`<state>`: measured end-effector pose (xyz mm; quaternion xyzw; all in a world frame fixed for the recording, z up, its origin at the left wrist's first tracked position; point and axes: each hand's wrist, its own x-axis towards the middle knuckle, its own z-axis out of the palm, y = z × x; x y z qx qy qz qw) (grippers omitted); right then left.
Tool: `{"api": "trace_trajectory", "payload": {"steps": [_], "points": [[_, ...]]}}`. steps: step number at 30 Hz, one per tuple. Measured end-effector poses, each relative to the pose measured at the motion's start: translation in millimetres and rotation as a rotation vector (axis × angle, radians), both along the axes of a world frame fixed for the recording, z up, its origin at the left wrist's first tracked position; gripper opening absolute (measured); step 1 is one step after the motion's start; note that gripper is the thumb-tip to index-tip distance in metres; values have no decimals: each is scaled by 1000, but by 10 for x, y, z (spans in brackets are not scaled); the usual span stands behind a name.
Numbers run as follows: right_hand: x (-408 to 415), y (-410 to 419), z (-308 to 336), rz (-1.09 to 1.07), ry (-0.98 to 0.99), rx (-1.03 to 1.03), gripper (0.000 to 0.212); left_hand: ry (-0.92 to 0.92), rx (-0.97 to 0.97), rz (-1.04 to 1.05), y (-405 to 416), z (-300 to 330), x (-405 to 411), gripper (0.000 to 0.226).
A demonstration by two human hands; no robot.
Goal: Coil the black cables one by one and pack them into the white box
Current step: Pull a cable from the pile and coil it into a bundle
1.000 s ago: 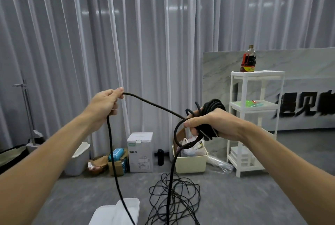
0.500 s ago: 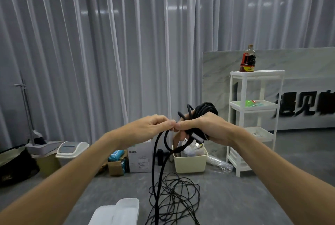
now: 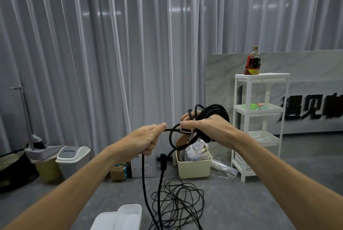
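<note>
Cable sits coiled in our right hand, which clutches the bundle, our left hand pinches a strand beside it, more cable tangles on the floor, and the white box below is cut off.

Large black Chinese characters stood on the marbled grey wall panel at the right, behind the white shelf rack; the character 见 was legible in the middle, while the one before it was partly hidden by the rack and the one after it was cut off by the frame's edge. A dark bottle on top of the rack carried a red and yellow label, its printing too small to read. A white carton on the floor bore small printed characters, partly covered and illegible.
</note>
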<state>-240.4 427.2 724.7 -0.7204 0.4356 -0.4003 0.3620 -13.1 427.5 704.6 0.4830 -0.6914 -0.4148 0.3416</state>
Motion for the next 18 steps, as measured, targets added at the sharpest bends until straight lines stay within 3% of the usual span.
{"api": "trace_trajectory", "payload": {"steps": [5,8,12,18], "points": [[-108,-33,8,-57,-12,0,17,-146,-69,222,-124,-83,153,36],[-105,-51,7,-45,-85,41,16,-264,-4,163,-87,-112,85,28],[-68,-52,19,-47,-170,43,13,-271,64,66,-20,-162,-31,31],[-40,-106,33,-150,-241,-34,15,123,239,-85,96,-107,-109,49]]}}
